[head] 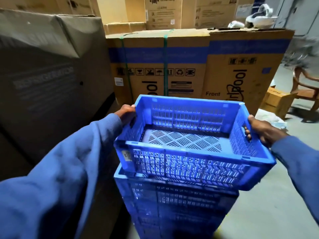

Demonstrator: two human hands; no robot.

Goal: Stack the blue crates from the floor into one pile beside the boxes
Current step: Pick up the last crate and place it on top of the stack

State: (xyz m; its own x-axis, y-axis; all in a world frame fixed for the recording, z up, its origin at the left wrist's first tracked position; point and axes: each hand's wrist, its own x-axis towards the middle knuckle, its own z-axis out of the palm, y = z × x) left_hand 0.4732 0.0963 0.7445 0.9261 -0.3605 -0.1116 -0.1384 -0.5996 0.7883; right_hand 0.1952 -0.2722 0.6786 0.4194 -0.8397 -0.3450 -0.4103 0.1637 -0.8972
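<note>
1. Left hand (126, 112) and right hand (262, 131) are gripping one empty blue crate (189, 144) by its end walls.
2. The crate is hanging tilted over a crate pile (172, 204) beside cardboard boxes (189, 66); pile count unclear.

Low in the frame, the pile of blue crates (176, 204) ran off the bottom edge, so its base and count could not be told. The held crate (189, 144) hid the pile's top rim on the right. The left hand (126, 112) had its fingers tucked behind the crate wall. At the far right, a wooden chair (303, 87) was blurred and cut by the edge. The grey carton (48, 75) at left carried smeared, unreadable print.
</note>
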